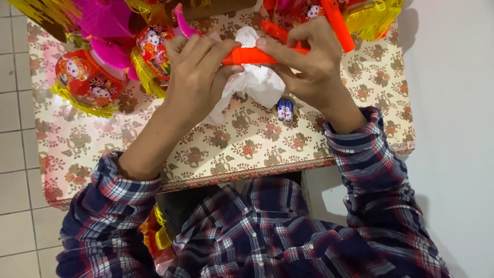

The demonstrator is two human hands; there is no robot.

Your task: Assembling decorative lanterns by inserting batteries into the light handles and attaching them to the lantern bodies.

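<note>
Seen from above: a small counter (216, 154) covered in a cream cloth with a red-and-brown floral print, tiled floor to the left, a pale wall to the right.

Held over the far middle of the counter — a slim orange plastic rod (252, 55), lying roughly level between both hands. Left hand (198, 77) wrapped over the rod's left end, fingers curled down and pressed together around it, with a crumpled white tissue (257, 82) bunched beneath the palm and hanging toward the cloth. Right hand (309, 64) pinching the rod's right part, thumb underneath and fingertips on top, closed on it. Cannot tell whether the tissue is gripped by the left hand or only pressed against the rod.

Just below the right hand, resting on the cloth: two small blue-and-white cylindrical batteries (284, 109), side by side, touching each other.

At the far left, round red paper lanterns with cartoon figures and yellow tassel fringes (85, 82), crowded together with bright pink plastic pieces (105, 20). At the far right, another orange plastic stick (337, 23) lying tilted beside a yellow fringed lantern (373, 18).

Near edge of the view: both forearms in rolled sleeves of a dark blue, red and white plaid shirt (257, 231) — more red and yellow decoration tucked under the counter at lower left (154, 234).
</note>
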